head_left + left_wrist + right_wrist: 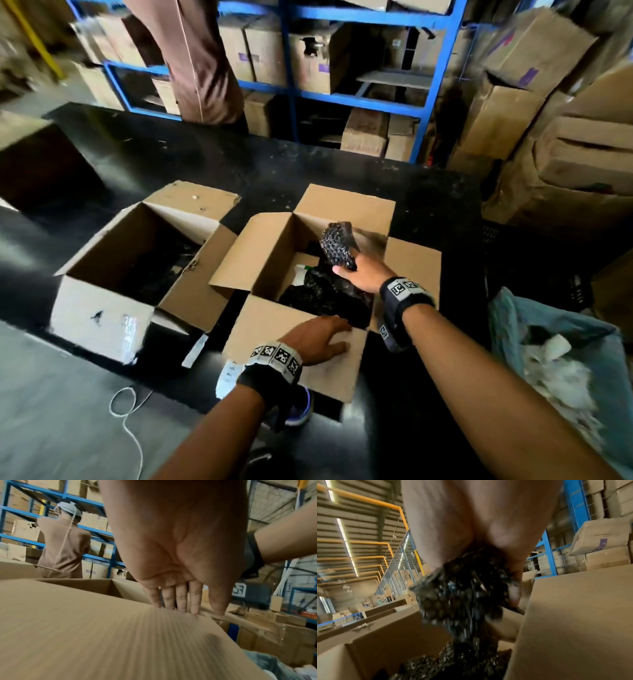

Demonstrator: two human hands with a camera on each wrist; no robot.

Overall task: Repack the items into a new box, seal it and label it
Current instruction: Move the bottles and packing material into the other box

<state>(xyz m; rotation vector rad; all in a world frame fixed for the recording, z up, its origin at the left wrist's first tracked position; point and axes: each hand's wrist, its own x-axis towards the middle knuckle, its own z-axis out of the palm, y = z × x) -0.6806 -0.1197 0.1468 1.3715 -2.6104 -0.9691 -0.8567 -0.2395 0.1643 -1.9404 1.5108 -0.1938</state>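
Note:
Two open cardboard boxes stand on the black table. The right box [270, 240] holds several items wrapped in black bubble wrap [322, 298]. My right hand [359, 274] grips one such black bubble-wrapped item [337, 245] above that box; the right wrist view shows the same wrapped item [462, 595] hanging from my fingers over the others. My left hand [318, 337] lies flat with straight fingers on the near flap [267, 329] of the right box, its fingertips [181, 608] at the flap [102, 635] edge. The left box [109, 257] holds dark contents in shadow.
A person in brown [198, 61] stands beyond the table at the blue shelving [342, 89] full of cartons. Stacked cartons [555, 144] crowd the right side. A blue bag with white scraps [561, 363] sits at my right. A white cord [130, 421] lies on the grey floor.

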